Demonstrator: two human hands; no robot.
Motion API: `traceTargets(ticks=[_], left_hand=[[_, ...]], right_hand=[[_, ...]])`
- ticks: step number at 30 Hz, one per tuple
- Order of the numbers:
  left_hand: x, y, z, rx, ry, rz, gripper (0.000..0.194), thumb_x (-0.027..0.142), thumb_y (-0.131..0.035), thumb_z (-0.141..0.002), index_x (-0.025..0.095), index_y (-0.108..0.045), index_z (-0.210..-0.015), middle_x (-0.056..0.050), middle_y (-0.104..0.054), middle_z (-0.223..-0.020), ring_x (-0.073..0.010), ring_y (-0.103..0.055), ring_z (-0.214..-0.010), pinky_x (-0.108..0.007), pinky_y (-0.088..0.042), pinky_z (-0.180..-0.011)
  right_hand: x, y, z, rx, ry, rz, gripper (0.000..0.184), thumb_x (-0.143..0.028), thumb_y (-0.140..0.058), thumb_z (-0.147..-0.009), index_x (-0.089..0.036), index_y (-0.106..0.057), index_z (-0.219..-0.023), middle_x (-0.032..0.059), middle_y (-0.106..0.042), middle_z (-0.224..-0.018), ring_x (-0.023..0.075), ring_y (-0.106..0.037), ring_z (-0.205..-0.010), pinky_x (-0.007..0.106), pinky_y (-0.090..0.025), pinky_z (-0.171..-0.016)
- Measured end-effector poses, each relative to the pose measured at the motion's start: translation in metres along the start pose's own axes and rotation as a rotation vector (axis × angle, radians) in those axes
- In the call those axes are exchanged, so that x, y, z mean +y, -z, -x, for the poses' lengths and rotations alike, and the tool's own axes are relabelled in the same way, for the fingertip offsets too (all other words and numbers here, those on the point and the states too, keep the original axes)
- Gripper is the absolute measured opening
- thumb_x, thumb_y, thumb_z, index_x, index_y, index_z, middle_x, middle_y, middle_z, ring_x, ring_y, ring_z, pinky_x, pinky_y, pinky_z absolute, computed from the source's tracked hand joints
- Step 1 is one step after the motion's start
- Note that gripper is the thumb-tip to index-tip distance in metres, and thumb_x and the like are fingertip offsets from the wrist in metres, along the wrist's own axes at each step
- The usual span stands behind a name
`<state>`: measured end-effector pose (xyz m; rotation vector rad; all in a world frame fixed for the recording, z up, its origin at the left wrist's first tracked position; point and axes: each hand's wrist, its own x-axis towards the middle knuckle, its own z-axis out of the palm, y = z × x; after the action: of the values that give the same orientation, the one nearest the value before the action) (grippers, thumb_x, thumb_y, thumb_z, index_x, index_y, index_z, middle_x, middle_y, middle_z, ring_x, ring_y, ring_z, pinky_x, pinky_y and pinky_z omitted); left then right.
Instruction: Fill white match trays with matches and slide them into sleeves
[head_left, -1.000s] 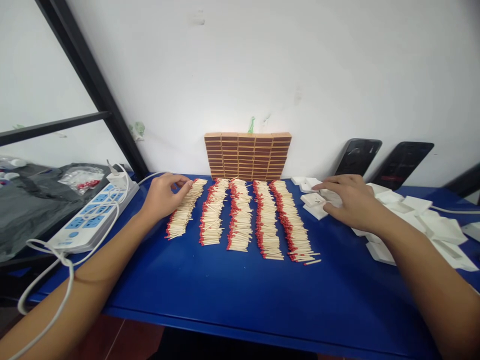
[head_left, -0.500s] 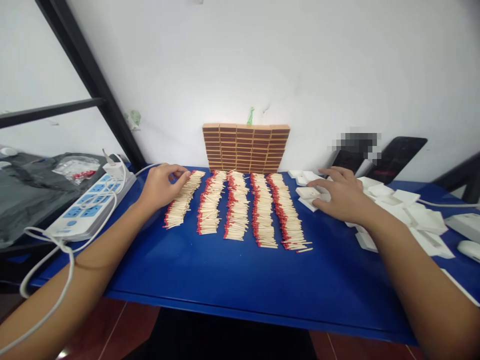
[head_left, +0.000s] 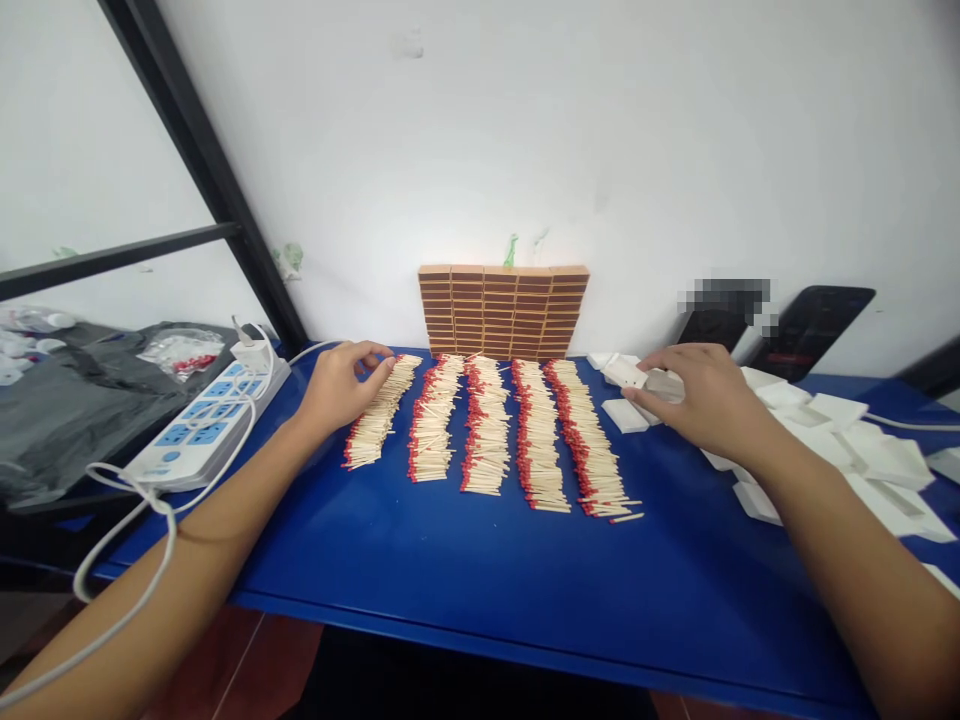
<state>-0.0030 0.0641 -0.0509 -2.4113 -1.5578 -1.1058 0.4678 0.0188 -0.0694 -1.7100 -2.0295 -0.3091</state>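
Observation:
My left hand is at the far end of the leftmost row of red-tipped matches. Its thumb and forefinger come together there, and I cannot make out what is between them. Several more match rows lie side by side on the blue table. On the right, my right hand has its thumb and fingers around a white matchbox tray, slightly tilted. Another white tray lies just below it.
Stacked matchboxes stand against the wall behind the rows. A heap of white trays spreads at the right, with dark phones leaning behind. At left are a power strip, its white cable across my forearm, and a black bag.
My right hand has closed its fingers on a white tray, which now sits tilted. My left hand stays by the leftmost row, its fingertips closer together. The whole view has shifted slightly.

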Motion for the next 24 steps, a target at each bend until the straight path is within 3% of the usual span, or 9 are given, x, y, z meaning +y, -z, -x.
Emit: traceTargets(ticks=[5, 10, 16, 19, 24], left_hand=[[0.001, 0.000, 0.001, -0.011, -0.010, 0.011, 0.031, 0.045, -0.061, -0.093, 0.020, -0.077, -0.100, -0.005, -0.076, -0.087, -0.0194, -0.066, -0.074, -0.033, -0.050, -0.075], [0.000, 0.000, 0.001, 0.001, -0.021, 0.017, 0.032, 0.045, -0.061, -0.094, 0.020, -0.077, -0.104, -0.004, -0.075, -0.082, -0.0199, -0.066, -0.075, -0.033, -0.050, -0.076], [0.001, 0.000, 0.001, -0.001, -0.023, 0.016, 0.031, 0.046, -0.062, -0.094, 0.020, -0.076, -0.105, -0.003, -0.073, -0.081, -0.0202, -0.066, -0.076, -0.033, -0.050, -0.076], [0.017, 0.002, 0.005, 0.002, -0.105, 0.029, 0.036, 0.046, -0.065, -0.092, 0.021, -0.071, -0.118, -0.004, -0.074, -0.088, -0.0220, -0.067, -0.085, -0.036, -0.052, -0.084], [0.069, 0.002, 0.022, -0.061, -0.384, 0.127, 0.061, 0.048, -0.076, -0.085, 0.026, -0.059, -0.139, -0.010, -0.071, -0.124, -0.0292, -0.065, -0.112, -0.047, -0.050, -0.102]], right_hand=[[-0.024, 0.012, 0.000, 0.033, -0.073, -0.139, 0.039, -0.048, -0.064, -0.090, -0.016, -0.071, -0.113, 0.0165, -0.073, -0.114, 0.0320, -0.065, -0.111, 0.041, -0.049, -0.096], [-0.039, 0.012, 0.002, 0.117, -0.070, -0.210, 0.042, -0.051, -0.067, -0.088, -0.018, -0.073, -0.113, 0.0132, -0.074, -0.112, 0.0301, -0.069, -0.102, 0.042, -0.053, -0.093], [-0.051, 0.009, 0.005, 0.124, 0.002, -0.292, 0.041, -0.055, -0.066, -0.090, -0.020, -0.072, -0.113, 0.0114, -0.074, -0.111, 0.0289, -0.071, -0.095, 0.045, -0.056, -0.091], [-0.066, 0.010, 0.007, 0.121, 0.074, -0.331, 0.035, -0.051, -0.066, -0.093, -0.022, -0.072, -0.113, 0.0102, -0.075, -0.110, 0.0298, -0.071, -0.099, 0.047, -0.057, -0.090], [-0.113, 0.017, 0.019, 0.123, 0.273, -0.487, 0.028, -0.042, -0.072, -0.093, -0.027, -0.071, -0.117, 0.0087, -0.075, -0.109, 0.0310, -0.067, -0.107, 0.051, -0.055, -0.094]])
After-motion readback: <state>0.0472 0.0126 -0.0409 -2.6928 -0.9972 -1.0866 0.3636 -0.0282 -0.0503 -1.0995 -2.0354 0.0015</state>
